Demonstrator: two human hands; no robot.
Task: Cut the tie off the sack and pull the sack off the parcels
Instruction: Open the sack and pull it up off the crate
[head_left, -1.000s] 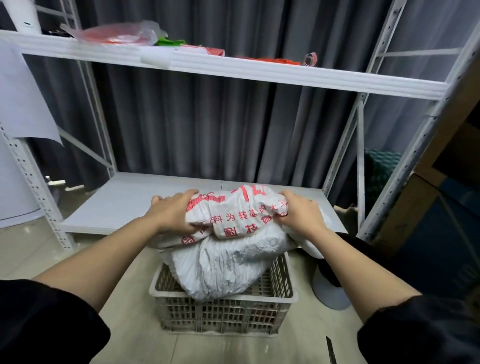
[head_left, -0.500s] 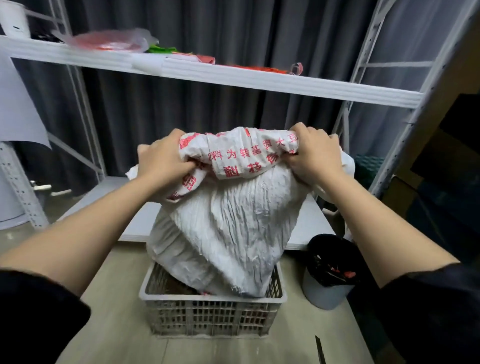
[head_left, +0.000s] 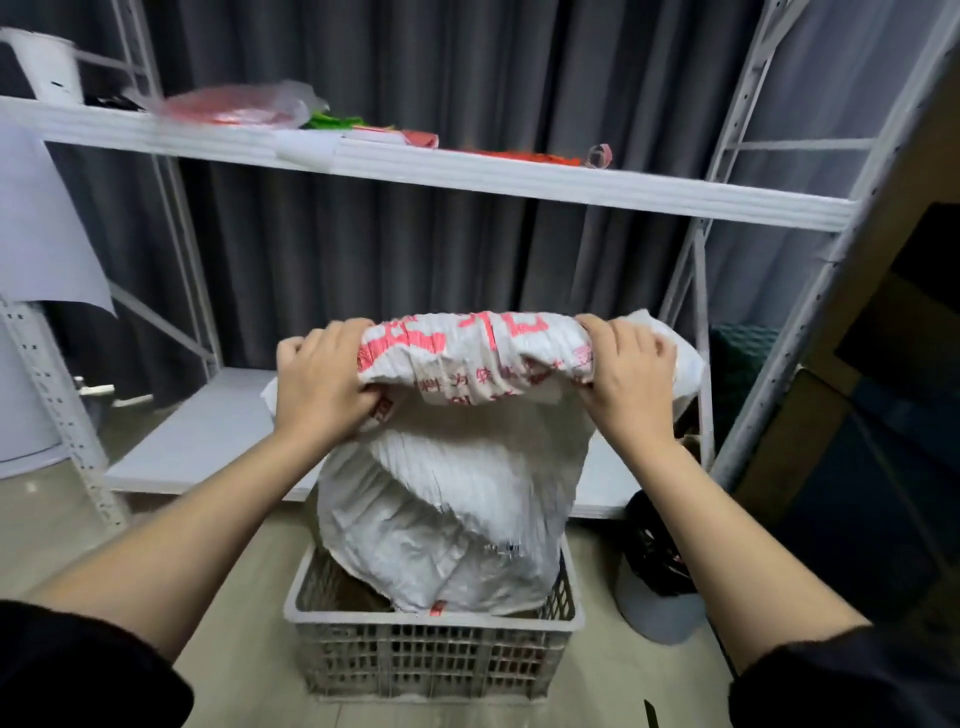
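Note:
A white woven sack (head_left: 457, 499) with red printing hangs upside down over a grey plastic crate (head_left: 436, 660) on the floor. My left hand (head_left: 322, 387) grips the bunched, red-printed upper end of the sack on its left side. My right hand (head_left: 626, 382) grips the same bunched end on the right. The sack's lower mouth reaches into the crate, where something brownish shows beside it. The parcels themselves are mostly hidden by the sack and the crate walls. No tie is visible.
A white metal rack stands behind, with a low shelf (head_left: 208, 431) and an upper shelf (head_left: 467, 176) holding red and green bags. A dark-lined bin (head_left: 660, 582) stands right of the crate. A dark blade tip (head_left: 650, 714) shows at the bottom edge.
Both hands have lifted the bunched end of the sack well above the crate, and the sack's body has stretched out and risen from the crate.

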